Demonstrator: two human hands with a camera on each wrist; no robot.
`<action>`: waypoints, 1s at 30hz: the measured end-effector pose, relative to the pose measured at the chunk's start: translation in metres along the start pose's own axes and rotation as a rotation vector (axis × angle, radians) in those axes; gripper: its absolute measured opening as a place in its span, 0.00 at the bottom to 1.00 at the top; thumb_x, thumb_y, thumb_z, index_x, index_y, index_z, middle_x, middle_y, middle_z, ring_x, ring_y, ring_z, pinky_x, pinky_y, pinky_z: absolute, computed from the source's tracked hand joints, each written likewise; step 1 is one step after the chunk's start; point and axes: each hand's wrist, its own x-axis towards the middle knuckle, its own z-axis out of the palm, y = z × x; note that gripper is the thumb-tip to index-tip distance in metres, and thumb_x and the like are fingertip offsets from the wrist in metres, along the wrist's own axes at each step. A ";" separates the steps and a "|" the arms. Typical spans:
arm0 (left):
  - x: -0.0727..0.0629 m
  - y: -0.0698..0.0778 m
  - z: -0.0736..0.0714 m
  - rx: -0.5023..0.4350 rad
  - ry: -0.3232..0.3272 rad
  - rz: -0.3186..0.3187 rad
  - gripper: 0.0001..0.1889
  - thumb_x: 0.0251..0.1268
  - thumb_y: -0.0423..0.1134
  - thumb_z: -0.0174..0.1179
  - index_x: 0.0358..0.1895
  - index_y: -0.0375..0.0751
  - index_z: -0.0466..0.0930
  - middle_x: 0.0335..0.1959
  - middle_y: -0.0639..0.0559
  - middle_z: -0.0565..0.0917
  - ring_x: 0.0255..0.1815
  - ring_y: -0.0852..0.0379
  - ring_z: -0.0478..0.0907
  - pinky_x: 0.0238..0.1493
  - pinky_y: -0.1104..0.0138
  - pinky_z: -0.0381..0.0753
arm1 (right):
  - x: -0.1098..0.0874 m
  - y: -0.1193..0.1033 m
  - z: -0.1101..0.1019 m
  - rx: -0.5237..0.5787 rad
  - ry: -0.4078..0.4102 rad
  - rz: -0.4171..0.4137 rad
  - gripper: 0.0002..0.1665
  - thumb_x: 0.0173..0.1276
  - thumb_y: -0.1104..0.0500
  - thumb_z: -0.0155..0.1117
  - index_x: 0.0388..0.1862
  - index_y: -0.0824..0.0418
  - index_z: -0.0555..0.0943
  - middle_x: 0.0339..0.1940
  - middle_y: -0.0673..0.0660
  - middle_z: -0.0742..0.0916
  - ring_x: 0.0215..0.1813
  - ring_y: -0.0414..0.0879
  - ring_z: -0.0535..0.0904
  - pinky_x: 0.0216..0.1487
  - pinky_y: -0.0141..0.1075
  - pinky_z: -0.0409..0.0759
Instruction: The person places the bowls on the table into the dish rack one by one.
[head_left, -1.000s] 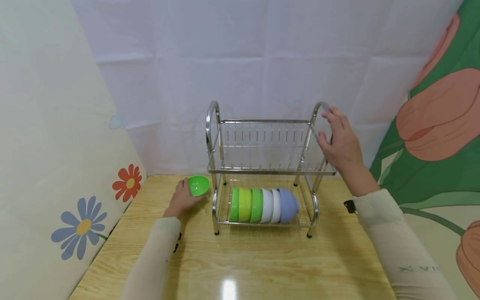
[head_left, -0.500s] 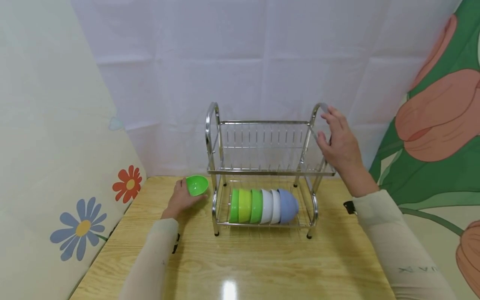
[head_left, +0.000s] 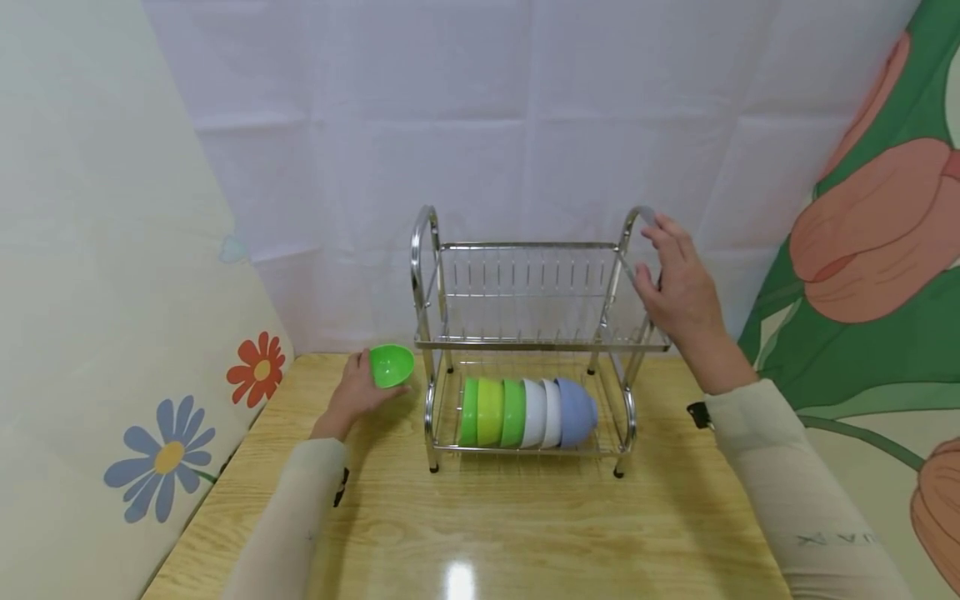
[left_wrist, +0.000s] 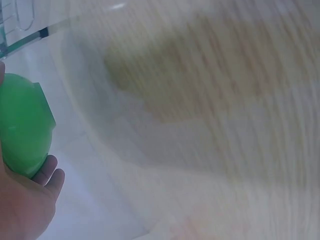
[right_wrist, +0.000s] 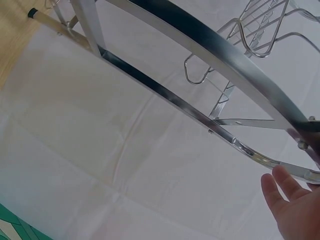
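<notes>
My left hand (head_left: 352, 393) grips a small green bowl (head_left: 392, 367) by its outer side, its hollow turned up toward the head camera. The bowl is left of a two-tier chrome dish rack (head_left: 540, 345). In the left wrist view the bowl's rounded outside (left_wrist: 25, 125) rests in the palm, fingertips beneath it. A row of bowls lies on edge in the lower tier: green (head_left: 469, 411), yellow (head_left: 491, 412), green, white and a blue one (head_left: 576, 412) at the right end. With fingers extended, my right hand (head_left: 684, 292) is at the rack's upper right rail (right_wrist: 250, 150), apparently touching it.
The rack stands on a wood-grain table (head_left: 450, 525) on black-tipped feet. Behind it hangs a white cloth (head_left: 480, 125). Flower-printed sheets (head_left: 168, 454) flank the table on both sides. The rack's left post (head_left: 420, 275) rises just right of the green bowl.
My left hand has shifted slightly left and back with the green bowl, a bit farther from the rack. The right hand and the bowls in the rack stay where they were.
</notes>
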 end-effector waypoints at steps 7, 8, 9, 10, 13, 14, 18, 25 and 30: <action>-0.009 0.004 -0.012 -0.004 0.001 0.007 0.64 0.52 0.63 0.71 0.79 0.32 0.41 0.75 0.25 0.51 0.71 0.26 0.60 0.64 0.33 0.69 | -0.001 0.000 0.001 -0.010 0.006 -0.003 0.29 0.72 0.64 0.54 0.71 0.62 0.67 0.78 0.60 0.67 0.39 0.56 0.77 0.32 0.45 0.72; -0.010 0.005 -0.013 -0.002 0.008 0.014 0.63 0.52 0.62 0.71 0.79 0.32 0.41 0.75 0.26 0.51 0.71 0.26 0.61 0.64 0.33 0.69 | -0.001 0.000 0.001 -0.010 0.005 -0.004 0.29 0.72 0.64 0.54 0.71 0.62 0.67 0.78 0.60 0.67 0.39 0.56 0.77 0.32 0.45 0.72; -0.012 0.005 -0.015 0.002 0.014 0.021 0.63 0.52 0.62 0.72 0.79 0.32 0.42 0.75 0.26 0.52 0.71 0.26 0.61 0.63 0.33 0.70 | -0.001 0.000 0.001 -0.011 0.004 -0.005 0.29 0.72 0.64 0.54 0.71 0.62 0.67 0.78 0.60 0.67 0.40 0.57 0.77 0.32 0.45 0.72; -0.014 0.006 -0.017 0.005 0.021 0.027 0.63 0.51 0.62 0.72 0.79 0.32 0.43 0.75 0.26 0.52 0.70 0.26 0.62 0.63 0.33 0.70 | 0.000 0.000 0.001 -0.014 0.003 -0.004 0.29 0.72 0.63 0.54 0.71 0.62 0.67 0.78 0.60 0.67 0.39 0.56 0.77 0.32 0.45 0.72; -0.019 0.009 -0.025 0.026 0.036 0.049 0.63 0.51 0.63 0.72 0.79 0.32 0.43 0.75 0.26 0.52 0.70 0.26 0.62 0.61 0.33 0.72 | 0.000 0.000 0.001 -0.015 0.000 -0.003 0.29 0.72 0.63 0.54 0.72 0.61 0.67 0.78 0.60 0.67 0.40 0.57 0.78 0.31 0.44 0.72; -0.021 0.011 -0.028 0.031 0.038 0.055 0.64 0.50 0.64 0.72 0.79 0.32 0.42 0.75 0.26 0.52 0.70 0.26 0.62 0.61 0.33 0.72 | 0.000 0.000 0.001 -0.013 -0.002 -0.001 0.29 0.72 0.63 0.54 0.72 0.61 0.67 0.78 0.60 0.67 0.41 0.57 0.78 0.32 0.43 0.72; -0.026 0.015 -0.038 0.047 0.043 0.084 0.65 0.49 0.66 0.71 0.79 0.31 0.42 0.76 0.26 0.52 0.70 0.26 0.62 0.60 0.33 0.73 | 0.001 0.000 0.000 -0.010 -0.006 0.008 0.29 0.72 0.63 0.54 0.72 0.61 0.67 0.78 0.59 0.67 0.42 0.58 0.78 0.32 0.44 0.73; -0.032 0.021 -0.048 0.066 0.058 0.113 0.66 0.47 0.68 0.71 0.80 0.34 0.43 0.75 0.28 0.54 0.69 0.27 0.65 0.59 0.34 0.75 | 0.002 0.001 0.000 -0.003 -0.005 0.007 0.29 0.71 0.64 0.54 0.71 0.62 0.67 0.78 0.60 0.67 0.47 0.60 0.78 0.35 0.48 0.75; -0.041 0.024 -0.051 0.058 0.063 0.125 0.67 0.46 0.70 0.71 0.80 0.36 0.42 0.75 0.30 0.54 0.69 0.28 0.65 0.59 0.34 0.75 | 0.002 0.001 0.000 -0.013 -0.011 0.011 0.29 0.72 0.64 0.54 0.72 0.62 0.67 0.78 0.60 0.67 0.36 0.54 0.75 0.32 0.45 0.72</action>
